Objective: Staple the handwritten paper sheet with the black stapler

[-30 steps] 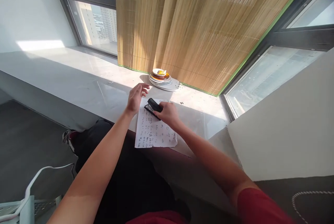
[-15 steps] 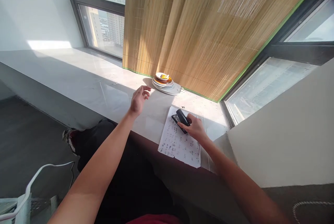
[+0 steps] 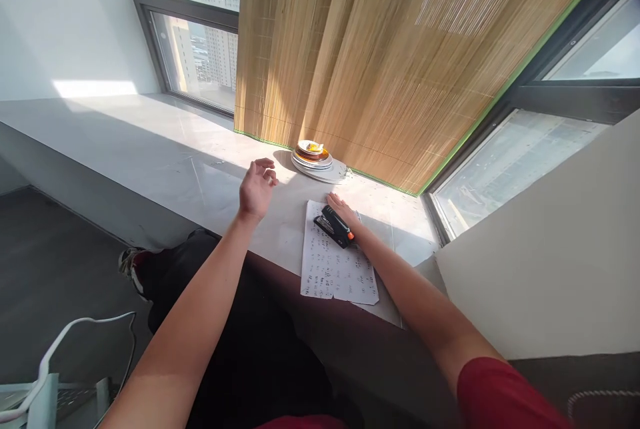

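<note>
A black stapler point(image 3: 334, 227) with an orange bit at its near end lies on a sheet of handwritten paper point(image 3: 320, 275). My right hand point(image 3: 343, 209) is stretched out flat just behind the stapler, at the far edge of the paper. It grips nothing, and the forearm crosses the sheet's right side. Above the sill, left of the paper, my left hand point(image 3: 257, 189) hovers with fingers loosely bent and apart, nothing in it.
A stack of plates point(image 3: 313, 162) with an orange item on top stands at the back of the pale windowsill point(image 3: 200, 182), by a bamboo blind point(image 3: 350, 69). A white wall block point(image 3: 550, 249) rises at the right.
My right hand has let go of the stapler and stretched out to the paper's far edge. The paper and stapler have shifted left, the sheet turning slightly. My left hand has drifted slightly left.
</note>
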Available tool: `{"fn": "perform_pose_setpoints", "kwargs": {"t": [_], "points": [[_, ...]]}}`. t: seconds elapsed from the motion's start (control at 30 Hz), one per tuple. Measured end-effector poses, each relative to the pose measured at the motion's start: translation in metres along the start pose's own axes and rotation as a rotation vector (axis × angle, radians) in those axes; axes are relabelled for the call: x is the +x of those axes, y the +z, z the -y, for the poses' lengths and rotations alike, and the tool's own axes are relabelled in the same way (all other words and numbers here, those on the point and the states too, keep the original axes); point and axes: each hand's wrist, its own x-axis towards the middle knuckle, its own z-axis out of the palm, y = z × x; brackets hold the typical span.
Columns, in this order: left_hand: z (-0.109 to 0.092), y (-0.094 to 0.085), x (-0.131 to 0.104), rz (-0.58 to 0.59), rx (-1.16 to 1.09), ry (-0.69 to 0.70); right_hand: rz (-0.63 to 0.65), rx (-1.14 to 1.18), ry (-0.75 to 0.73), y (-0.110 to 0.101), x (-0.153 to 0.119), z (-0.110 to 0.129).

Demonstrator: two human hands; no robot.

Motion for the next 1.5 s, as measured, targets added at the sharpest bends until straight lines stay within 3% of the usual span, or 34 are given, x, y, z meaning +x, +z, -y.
{"fn": "perform_pose_setpoints", "kwargs": {"t": [0.23,0.37,0.53,0.67,0.8,0.9,1.0,1.17,1.27,1.33,1.5], "points": [[-0.004,-0.012,0.004,-0.005,0.176,0.044,0.039,0.008,-0.175,0.032,0.081,0.108],[-0.007,-0.019,0.009,-0.002,0.227,0.088,0.042,0.024,-0.237,0.042,0.101,0.138],[-0.011,-0.017,0.007,-0.008,0.245,0.082,0.027,0.044,-0.248,0.042,0.094,0.123],[-0.011,-0.016,0.005,0.020,0.241,0.071,0.018,0.060,-0.219,0.035,0.077,0.087],[0.001,-0.025,0.009,0.008,0.320,0.030,-0.001,0.077,-0.157,0.027,0.058,0.053],[0.017,-0.033,0.011,0.029,0.645,-0.028,-0.018,0.098,-0.139,0.025,0.050,0.044],[0.032,-0.038,0.005,0.203,1.217,-0.064,-0.042,0.132,-0.149,0.025,0.051,0.052],[0.043,-0.041,-0.011,0.360,1.654,-0.059,-0.154,0.216,-0.166,0.013,0.054,0.066],[0.045,-0.042,-0.015,0.481,1.965,-0.095,-0.272,0.265,-0.121,0.003,0.035,0.064],[0.045,-0.043,-0.015,0.526,2.015,-0.118,-0.310,0.314,-0.103,-0.001,0.012,0.061],[0.044,-0.044,-0.012,0.565,1.972,-0.098,-0.239,0.334,-0.106,0.001,-0.049,0.059]]}}
